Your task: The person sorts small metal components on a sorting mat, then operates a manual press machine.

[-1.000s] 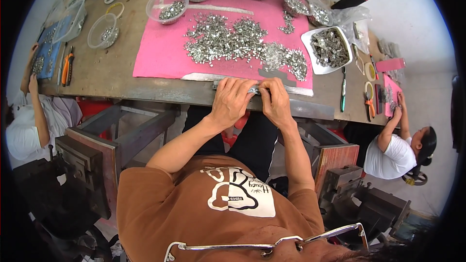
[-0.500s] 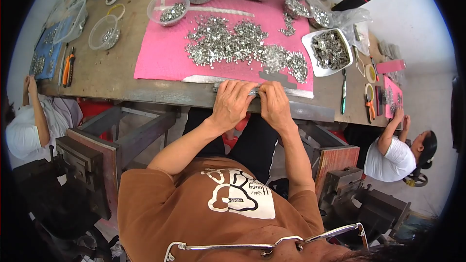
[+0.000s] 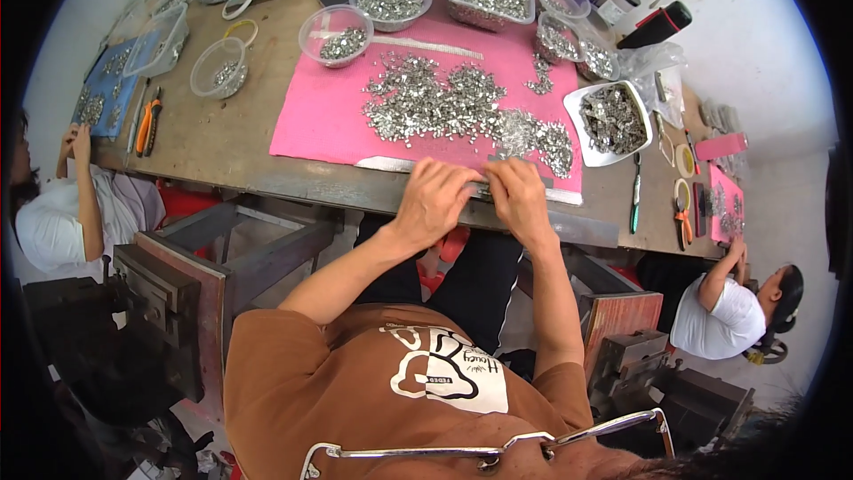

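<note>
left hand (image 3: 433,202) and right hand (image 3: 524,202) nearly meet at the bench edge (image 3: 329,191), mid-frame; what their fingertips grip cannot be told. the heaped metal pieces (image 3: 431,105), upper centre, now sit lower in view; handwork seems unchanged.

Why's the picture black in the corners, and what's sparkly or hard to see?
Head view: the fisheye lens makes a round picture, so its corners are black; in the same head view, the metal bits glint, the right-hand wall looks bright, and whatever is between the left hand and right hand is too small to tell.
</note>
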Tool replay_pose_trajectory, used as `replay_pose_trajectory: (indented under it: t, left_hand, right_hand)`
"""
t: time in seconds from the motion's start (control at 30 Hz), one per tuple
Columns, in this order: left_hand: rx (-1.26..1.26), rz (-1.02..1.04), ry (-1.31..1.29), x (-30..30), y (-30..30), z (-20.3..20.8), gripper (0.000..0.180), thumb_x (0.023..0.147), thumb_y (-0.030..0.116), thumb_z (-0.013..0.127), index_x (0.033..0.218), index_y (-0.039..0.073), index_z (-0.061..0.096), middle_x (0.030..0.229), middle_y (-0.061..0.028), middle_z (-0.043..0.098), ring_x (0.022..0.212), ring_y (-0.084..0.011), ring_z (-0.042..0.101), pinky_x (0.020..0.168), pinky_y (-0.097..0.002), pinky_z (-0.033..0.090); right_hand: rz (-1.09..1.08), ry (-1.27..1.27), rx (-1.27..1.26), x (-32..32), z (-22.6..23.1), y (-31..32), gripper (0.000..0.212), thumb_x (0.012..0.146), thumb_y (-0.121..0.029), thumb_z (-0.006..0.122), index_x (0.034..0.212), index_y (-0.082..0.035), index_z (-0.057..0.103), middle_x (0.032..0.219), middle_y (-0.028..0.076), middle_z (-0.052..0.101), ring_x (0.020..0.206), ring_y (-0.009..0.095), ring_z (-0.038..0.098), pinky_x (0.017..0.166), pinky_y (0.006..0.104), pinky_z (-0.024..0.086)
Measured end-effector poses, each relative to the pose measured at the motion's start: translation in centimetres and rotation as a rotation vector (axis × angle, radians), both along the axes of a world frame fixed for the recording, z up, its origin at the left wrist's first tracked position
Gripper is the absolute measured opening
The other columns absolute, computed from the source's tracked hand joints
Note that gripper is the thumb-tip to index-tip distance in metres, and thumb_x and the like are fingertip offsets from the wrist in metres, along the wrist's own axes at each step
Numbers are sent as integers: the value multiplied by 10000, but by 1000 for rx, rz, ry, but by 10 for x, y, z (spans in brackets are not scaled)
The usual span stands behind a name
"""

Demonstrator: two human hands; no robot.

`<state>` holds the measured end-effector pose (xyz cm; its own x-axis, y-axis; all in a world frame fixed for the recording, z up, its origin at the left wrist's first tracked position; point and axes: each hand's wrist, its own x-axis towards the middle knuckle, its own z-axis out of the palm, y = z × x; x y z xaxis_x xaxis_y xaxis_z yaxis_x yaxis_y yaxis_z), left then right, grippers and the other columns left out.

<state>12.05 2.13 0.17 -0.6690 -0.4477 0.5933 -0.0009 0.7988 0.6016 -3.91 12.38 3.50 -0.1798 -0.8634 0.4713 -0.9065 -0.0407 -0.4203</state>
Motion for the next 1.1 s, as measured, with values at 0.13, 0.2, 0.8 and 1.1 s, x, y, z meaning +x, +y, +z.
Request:
replay_pose_trajectory:
  t: [0.13, 0.2, 0.8, 1.1]
  left_hand:
    - [-145, 172, -47, -6, -47, 12, 111, 876, 148, 740, 975, 116, 705, 911, -23, 652, 931, -222, 599, 918, -393, 387]
    - [-199, 180, -71, -13, -69, 5, 108, 870, 160, 747, 963, 122, 708, 897, -21, 632, 926, -221, 588, 923, -401, 378]
    - [-99, 110, -81, -14, -139, 5, 131, 881, 151, 715, 1003, 103, 714, 993, -45, 645, 993, -256, 589, 916, -435, 398]
    - [-134, 149, -206, -16, -180, -6, 206, 855, 72, 699, 1057, 36, 719, 1049, -138, 616, 1022, -356, 573, 902, -455, 488]
  right_hand:
    - [-22, 21, -31, -14, -5, -40, 104, 892, -17, 674, 989, -43, 699, 832, 117, 616, 805, 316, 618, 751, 416, 463]
    - [-72, 54, -8, -20, -10, -58, 113, 884, -38, 686, 993, -53, 711, 833, 114, 615, 812, 317, 622, 756, 421, 463]
    - [12, 57, -3, -5, -16, -76, 107, 864, -65, 722, 970, -67, 734, 833, 98, 606, 820, 301, 611, 756, 419, 451]
    - [-130, 184, 108, 10, -23, -92, 124, 851, -148, 737, 877, -41, 680, 880, 115, 630, 885, 307, 627, 795, 439, 452]
